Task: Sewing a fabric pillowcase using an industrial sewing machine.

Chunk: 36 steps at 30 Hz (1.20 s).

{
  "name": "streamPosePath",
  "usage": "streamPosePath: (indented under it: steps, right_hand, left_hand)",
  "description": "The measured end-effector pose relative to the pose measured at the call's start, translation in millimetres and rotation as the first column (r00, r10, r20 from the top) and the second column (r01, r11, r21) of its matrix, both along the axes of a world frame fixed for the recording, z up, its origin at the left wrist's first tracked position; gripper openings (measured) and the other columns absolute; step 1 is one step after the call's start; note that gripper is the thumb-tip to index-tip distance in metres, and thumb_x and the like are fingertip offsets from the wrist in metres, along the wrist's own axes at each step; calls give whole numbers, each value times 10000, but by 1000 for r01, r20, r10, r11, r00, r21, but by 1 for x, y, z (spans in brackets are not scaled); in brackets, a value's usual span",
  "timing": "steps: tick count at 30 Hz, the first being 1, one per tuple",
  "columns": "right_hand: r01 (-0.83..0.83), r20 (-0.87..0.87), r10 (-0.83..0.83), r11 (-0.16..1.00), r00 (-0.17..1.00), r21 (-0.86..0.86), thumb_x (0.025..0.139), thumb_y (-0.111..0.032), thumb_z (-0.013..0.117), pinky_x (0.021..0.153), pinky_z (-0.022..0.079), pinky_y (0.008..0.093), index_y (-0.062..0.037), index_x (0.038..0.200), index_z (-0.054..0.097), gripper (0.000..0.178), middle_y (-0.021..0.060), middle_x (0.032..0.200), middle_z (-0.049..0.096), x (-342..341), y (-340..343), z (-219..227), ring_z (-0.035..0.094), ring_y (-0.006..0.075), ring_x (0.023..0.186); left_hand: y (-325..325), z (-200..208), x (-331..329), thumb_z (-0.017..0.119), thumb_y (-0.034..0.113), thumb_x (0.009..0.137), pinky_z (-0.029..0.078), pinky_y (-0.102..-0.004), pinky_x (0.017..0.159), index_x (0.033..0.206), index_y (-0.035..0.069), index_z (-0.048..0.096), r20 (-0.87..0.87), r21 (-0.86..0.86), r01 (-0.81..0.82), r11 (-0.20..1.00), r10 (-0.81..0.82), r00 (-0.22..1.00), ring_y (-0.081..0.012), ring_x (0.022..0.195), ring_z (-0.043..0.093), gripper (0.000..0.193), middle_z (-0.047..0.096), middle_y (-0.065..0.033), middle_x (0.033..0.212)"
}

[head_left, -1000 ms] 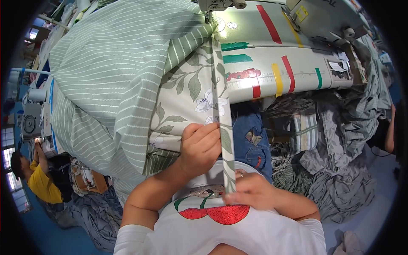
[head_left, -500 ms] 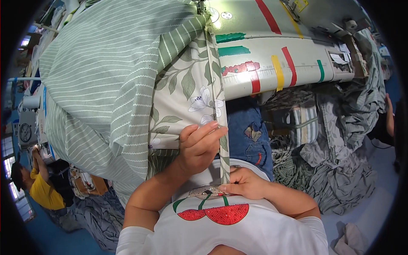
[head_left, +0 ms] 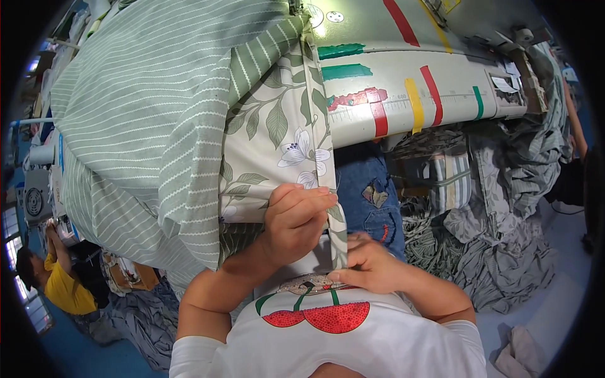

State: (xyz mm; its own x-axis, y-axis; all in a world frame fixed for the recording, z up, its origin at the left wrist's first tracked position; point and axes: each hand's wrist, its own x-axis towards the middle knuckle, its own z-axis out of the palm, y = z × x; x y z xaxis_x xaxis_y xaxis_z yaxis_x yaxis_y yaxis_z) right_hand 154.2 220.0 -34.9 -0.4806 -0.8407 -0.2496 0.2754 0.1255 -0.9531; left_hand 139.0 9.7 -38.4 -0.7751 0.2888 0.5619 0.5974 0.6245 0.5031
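A pale floral fabric (head_left: 265, 151) with green leaves and white flowers runs from the sewing machine's needle area (head_left: 296, 7) toward my lap, its long right edge folded into a narrow strip. Over it on the left lies a green striped fabric (head_left: 138, 120). My left hand (head_left: 297, 220) pinches the folded edge between thumb and fingers, above my lap. Lower down, close to my shirt, my right hand (head_left: 373, 266) is closed at the strip's lower end; its far fingertips are slightly blurred and partly hidden.
The machine bed (head_left: 372, 113) carries coloured tape strips and a printed scale. Heaped grey and green fabrics (head_left: 466, 252) lie to the right, around a striped bundle (head_left: 450, 183). A person in a yellow top (head_left: 66, 286) works at the far left; another person's arm (head_left: 575, 123) shows far right.
My left hand has shifted slightly down along the folded edge, its fingers drawn closer together. The strip's lower end bends more to the right, and my right hand's fingers have moved.
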Motion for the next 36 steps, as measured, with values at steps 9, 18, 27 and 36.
streamPosePath:
  steps: [9,18,27,36]
  right_hand:
    - [419,-978,-206,886,-30,-199,694,-112,723,953,409,434,-46,894,670,217,70,1030,652,-69,-19,1,605,255,1024]
    - [119,-962,-209,966,-176,-231,716,-78,656,939,441,426,-24,875,678,169,105,1014,673,-100,-36,-4,658,257,995]
    - [114,-985,-171,978,-36,-174,692,-51,672,898,467,421,20,851,683,174,125,990,674,-98,-35,10,673,260,961]
    - [154,-982,-190,970,-4,-188,668,3,664,923,444,429,17,865,683,198,105,982,672,-94,-36,10,664,250,965]
  left_hand:
    - [1,5,-2,651,-2,579,442,-358,760,743,21,618,-5,13,21,1000,-21,1000,-213,899,648,168,669,-51,971]
    - [3,12,-1,678,-1,529,441,-370,747,755,19,607,28,74,-3,997,1,1000,-225,783,608,238,628,-54,868]
    - [-23,91,5,783,66,645,407,-422,911,1077,48,615,188,-112,-170,979,189,964,-338,1102,504,465,506,-160,1214]
    - [-69,70,-16,742,30,670,424,-422,833,1148,20,558,-92,-429,-618,658,649,755,-327,1014,519,513,504,-202,1115]
